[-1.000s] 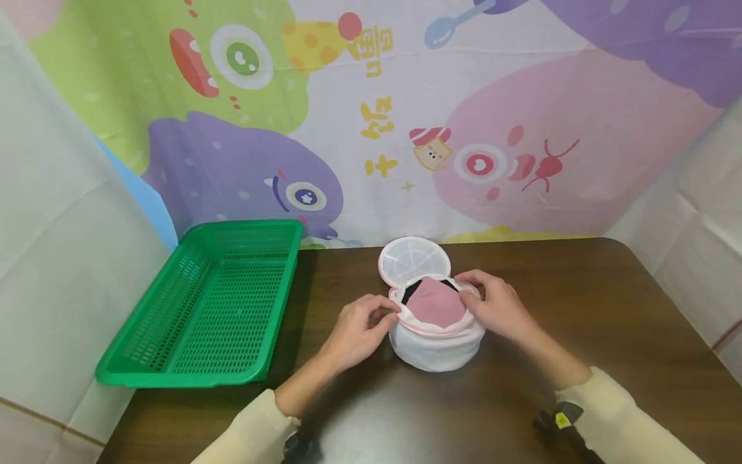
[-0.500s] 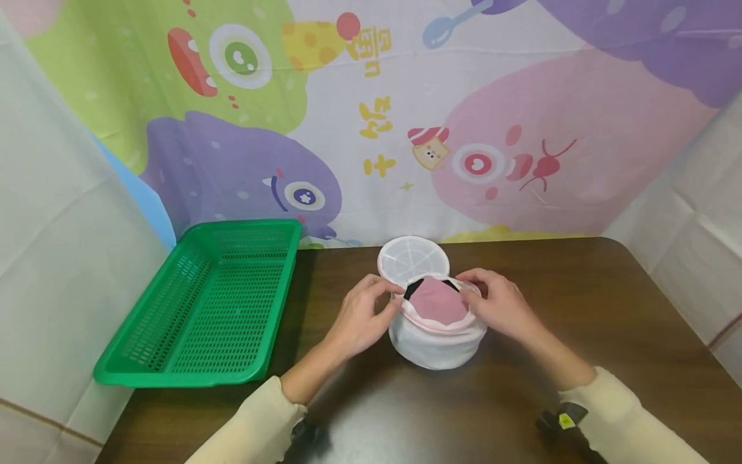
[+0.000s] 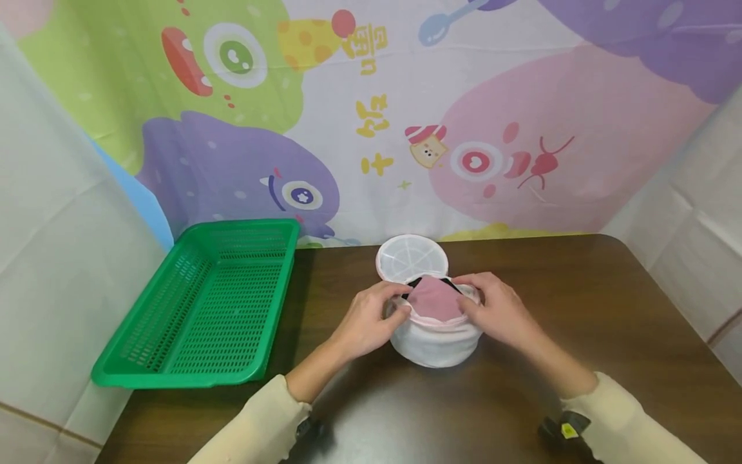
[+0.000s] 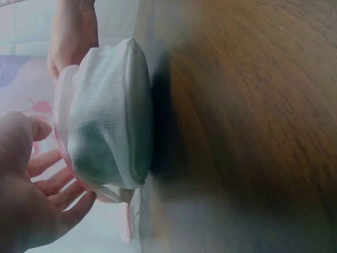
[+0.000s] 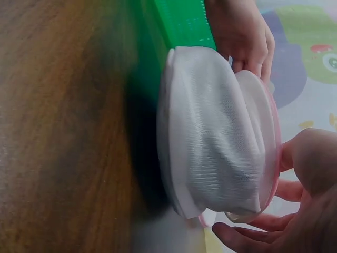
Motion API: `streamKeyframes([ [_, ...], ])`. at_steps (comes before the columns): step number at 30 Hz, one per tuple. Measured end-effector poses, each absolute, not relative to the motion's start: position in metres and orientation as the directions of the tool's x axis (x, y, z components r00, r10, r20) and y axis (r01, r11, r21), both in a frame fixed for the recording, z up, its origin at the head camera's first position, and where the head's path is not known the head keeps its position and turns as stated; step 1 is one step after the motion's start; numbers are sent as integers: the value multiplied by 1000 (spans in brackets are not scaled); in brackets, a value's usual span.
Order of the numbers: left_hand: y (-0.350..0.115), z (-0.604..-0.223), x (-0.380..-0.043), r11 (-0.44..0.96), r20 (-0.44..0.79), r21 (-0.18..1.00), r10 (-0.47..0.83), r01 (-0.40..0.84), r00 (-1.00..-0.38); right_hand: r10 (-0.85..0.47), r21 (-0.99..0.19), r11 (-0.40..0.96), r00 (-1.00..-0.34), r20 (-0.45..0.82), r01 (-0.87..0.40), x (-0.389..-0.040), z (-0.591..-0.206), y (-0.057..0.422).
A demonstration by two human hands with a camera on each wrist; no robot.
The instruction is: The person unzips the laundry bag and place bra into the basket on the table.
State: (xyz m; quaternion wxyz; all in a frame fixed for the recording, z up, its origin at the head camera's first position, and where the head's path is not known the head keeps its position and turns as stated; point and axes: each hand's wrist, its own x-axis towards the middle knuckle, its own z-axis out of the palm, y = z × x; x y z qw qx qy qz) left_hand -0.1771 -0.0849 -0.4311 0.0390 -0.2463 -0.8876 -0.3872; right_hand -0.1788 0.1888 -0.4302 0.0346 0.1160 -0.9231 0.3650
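A round white mesh laundry bag [image 3: 435, 348] with a pink-edged opening stands on the table, its round lid [image 3: 412, 258] folded back behind it. Inside lies a pink cloth item [image 3: 436, 299] with black parts along its back edges. At the left of the opening is my left hand [image 3: 371, 319], fingers and thumb apart at the rim and the cloth. My right hand [image 3: 500, 310] is at the right side, its thumb touching the pink cloth and its fingers reaching over the back rim. Both wrist views show loosely bent, spread fingers; the rim hides some right fingertips.
A green perforated plastic basket [image 3: 217, 303] stands on the left of the brown wooden table [image 3: 585, 283]. Behind the table hangs a cartoon-printed cloth [image 3: 382, 212], with pale fabric at both sides.
My left hand has moved right, from the bag's left rim inward over the opening to the pink cloth. The right hand stays nearly in place. The view has shifted slightly.
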Motion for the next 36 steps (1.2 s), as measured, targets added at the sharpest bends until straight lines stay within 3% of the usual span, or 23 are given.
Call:
streamKeyframes([
  [10, -87, -435, -176, 623, 206, 661, 386, 419, -899, -218, -637, 726, -965, 146, -260, -171, -438, 185],
  [15, -93, -448, -180, 610, 239, 656, 391, 445, -889, -209, -627, 737, -968, 141, -251, -169, -441, 184],
  [23, -105, -512, -214, 642, 266, 613, 381, 460, -886, -195, -618, 752, -972, 127, -232, -167, -446, 184],
  [36, -94, -540, -256, 711, 197, 560, 385, 426, -902, -203, -616, 747, -968, 148, -251, -165, -446, 181],
])
